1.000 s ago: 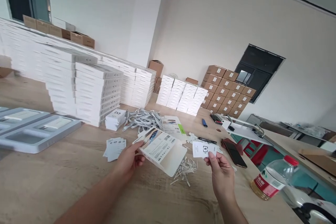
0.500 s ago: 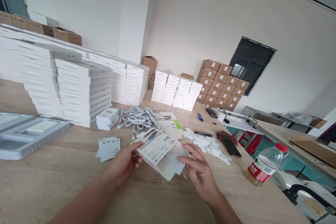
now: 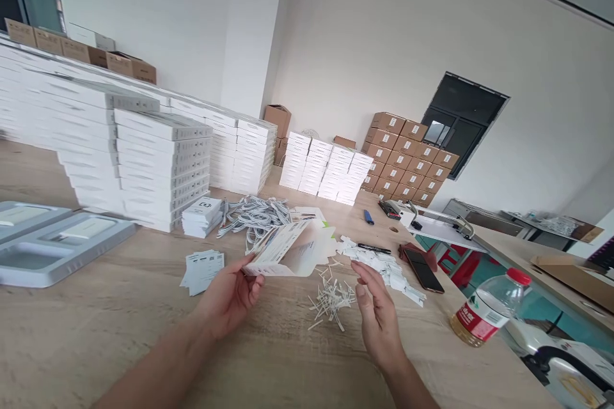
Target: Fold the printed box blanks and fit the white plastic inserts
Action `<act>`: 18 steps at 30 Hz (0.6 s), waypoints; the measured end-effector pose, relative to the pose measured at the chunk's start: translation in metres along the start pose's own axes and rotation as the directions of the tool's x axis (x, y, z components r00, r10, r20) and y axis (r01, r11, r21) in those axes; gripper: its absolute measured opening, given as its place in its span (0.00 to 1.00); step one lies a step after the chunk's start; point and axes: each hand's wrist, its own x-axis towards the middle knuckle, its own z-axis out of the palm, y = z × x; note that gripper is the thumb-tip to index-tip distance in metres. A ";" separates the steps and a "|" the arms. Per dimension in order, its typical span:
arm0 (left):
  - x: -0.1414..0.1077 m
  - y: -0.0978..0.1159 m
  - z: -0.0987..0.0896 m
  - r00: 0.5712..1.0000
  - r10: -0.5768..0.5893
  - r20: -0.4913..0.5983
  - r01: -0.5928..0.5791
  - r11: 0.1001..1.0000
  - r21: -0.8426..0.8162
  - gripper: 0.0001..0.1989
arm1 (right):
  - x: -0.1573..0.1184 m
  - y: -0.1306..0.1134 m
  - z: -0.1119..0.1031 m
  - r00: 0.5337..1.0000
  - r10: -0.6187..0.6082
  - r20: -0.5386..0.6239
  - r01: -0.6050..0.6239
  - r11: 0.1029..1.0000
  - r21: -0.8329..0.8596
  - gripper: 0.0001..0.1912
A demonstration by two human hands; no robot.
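Cables (image 3: 252, 220) on table (image 3: 96, 326) behind card packaging (image 3: 288, 250), phone (image 3: 423, 270) right, box stacks (image 3: 163, 166) beyond

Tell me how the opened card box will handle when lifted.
The opened card box probably feels light and floppy: it is thin card, held by only the left hand at one edge. A hard pinch could crease its open flaps.

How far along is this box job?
Done-looking: the stacked white boxes. In hand: the left hand holds an open white box; the right hand, empty, is nearest small white ties. Still out: tangled white cables and loose printed cards.
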 end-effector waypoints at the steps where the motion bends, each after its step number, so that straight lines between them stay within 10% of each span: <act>1: -0.001 0.000 0.000 1.000 -0.008 0.009 0.009 1.000 -0.012 0.08 | 0.000 0.001 0.000 1.000 0.003 0.003 -0.003 1.000 -0.006 0.17; 11: 0.002 -0.023 -0.003 0.999 -0.023 0.030 0.020 0.996 0.082 0.06 | -0.001 0.012 -0.006 0.969 -0.075 -0.234 0.031 0.982 -0.187 0.20; 18: -0.009 -0.039 -0.004 0.996 -0.075 0.052 0.068 0.988 0.137 0.12 | 0.009 -0.046 0.024 0.936 -0.272 -0.223 0.234 0.955 -0.183 0.14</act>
